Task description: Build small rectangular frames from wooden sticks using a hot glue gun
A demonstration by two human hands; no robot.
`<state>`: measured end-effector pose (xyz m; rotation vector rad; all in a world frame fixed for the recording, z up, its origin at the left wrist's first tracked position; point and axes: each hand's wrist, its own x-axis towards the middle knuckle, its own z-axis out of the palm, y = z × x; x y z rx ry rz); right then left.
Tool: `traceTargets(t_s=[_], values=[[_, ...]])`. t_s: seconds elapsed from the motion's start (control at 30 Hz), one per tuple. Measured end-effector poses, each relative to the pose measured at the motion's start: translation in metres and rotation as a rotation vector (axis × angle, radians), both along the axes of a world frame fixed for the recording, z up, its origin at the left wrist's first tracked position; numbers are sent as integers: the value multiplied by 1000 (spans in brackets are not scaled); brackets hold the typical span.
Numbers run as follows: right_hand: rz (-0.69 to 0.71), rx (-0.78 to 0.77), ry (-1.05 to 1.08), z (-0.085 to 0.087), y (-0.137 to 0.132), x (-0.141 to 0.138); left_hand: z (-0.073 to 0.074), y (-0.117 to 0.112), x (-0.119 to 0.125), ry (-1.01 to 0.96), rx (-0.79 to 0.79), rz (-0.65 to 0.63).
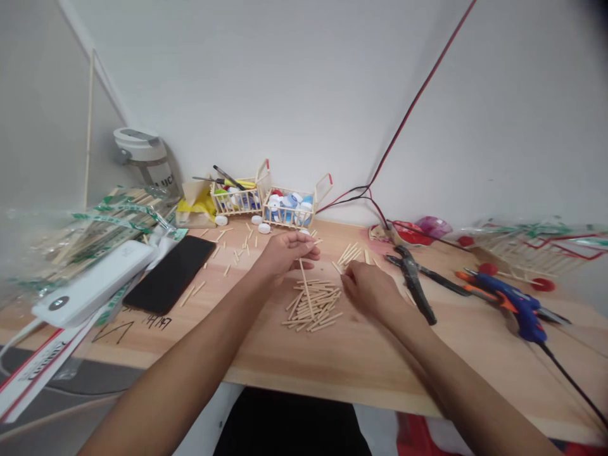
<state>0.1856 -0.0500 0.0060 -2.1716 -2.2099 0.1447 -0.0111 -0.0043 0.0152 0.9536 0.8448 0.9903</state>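
The left hand (291, 254) is nearly closed; between its fingers it holds a thin stick (306, 288), which slants down over the pile (319, 309) of short sticks on the worktop (389, 377). The right hand (373, 286) is curled, with fingertips down at the worktop, just right of the pile and beside a far group of sticks (350, 252). I cannot tell if it holds something.

At the far left, a clear bag (121, 219) with green bands contains many long sticks. Behind it is a white-lidded jug (151, 166). Next are two small carts: the left cart (237, 211) has coloured caps inside and pens on top, the right cart (289, 210) has blue and white caps. At the far right is a blurred cart (515, 253) with red wheels.

The red-and-white strip (35, 373) has print which I cannot read. Handwriting (154, 322) near the phone (171, 277) is also unclear. On the jug, "LUC" can be read.
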Motion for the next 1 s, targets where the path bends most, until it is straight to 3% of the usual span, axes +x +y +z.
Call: traceTargets(t_s=[0.1,0.2,0.3,0.37,0.67,1.0], values=[[-12,43,157,-5,1,7,1,-2,2,-6,7,-9],[11,112,495,-7,2,12,3,-5,4,-5,7,-1],[51,173,821,-3,1,11,4,-6,5,-5,7,5],[60,199,928,4,-2,7,4,-6,5,-9,8,2],[76,-2,1161,14,-17,-11,5,-9,9,-17,13,0],[-68,-243,1321,18,-18,-11,7,-14,12,3,18,-52]])
